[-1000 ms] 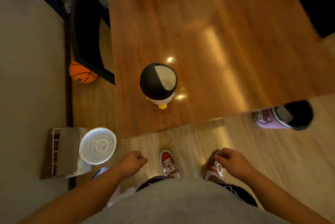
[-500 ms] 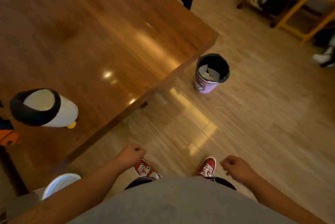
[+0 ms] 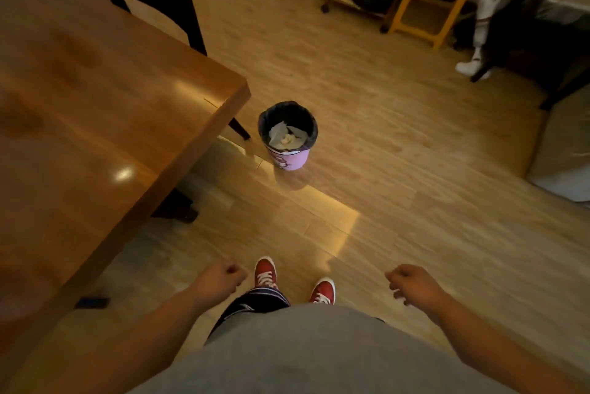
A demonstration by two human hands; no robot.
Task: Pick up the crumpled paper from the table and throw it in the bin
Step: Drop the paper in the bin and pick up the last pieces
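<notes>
Below, left hand (image 3: 220,278) and right hand (image 3: 415,286) hang idle, fingers loosely curled, holding nothing. Pink bin (image 3: 291,160) on floor (image 3: 399,170) near worktop (image 3: 95,112) corner, paper (image 3: 281,133) inside.

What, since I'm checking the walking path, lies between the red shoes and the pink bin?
Only bare wooden floor with a light patch lies between red shoes and pink bin, in the head view.

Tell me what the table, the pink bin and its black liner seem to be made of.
The table looks like varnished wood: visible grain, glossy bright reflections. The pink bin is probably plastic: smooth wall with a printed cartoon. Its black liner looks like thin plastic film, wrinkled and folded over the rim.
</notes>
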